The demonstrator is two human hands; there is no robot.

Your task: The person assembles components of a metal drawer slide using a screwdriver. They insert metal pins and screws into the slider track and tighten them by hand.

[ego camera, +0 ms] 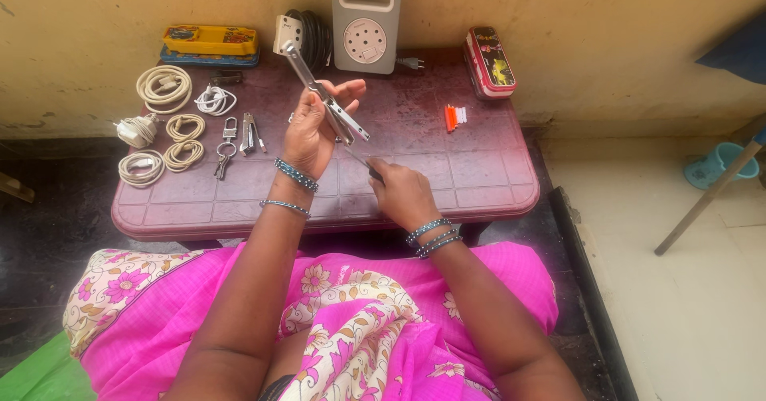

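Home setting, low plastic tabletop vs plastered wall, tiled floor, coiled cables, extension reel box

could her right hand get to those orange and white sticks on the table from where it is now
Probably yes. The right hand grips a thin tool against the metal latch held up in the left hand. The orange and white sticks lie in the open on the maroon table, with nothing between. She would have to free that hand first.

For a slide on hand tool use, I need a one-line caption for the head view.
Left hand holds a metal bracket above a maroon table; right hand applies a thin tool.
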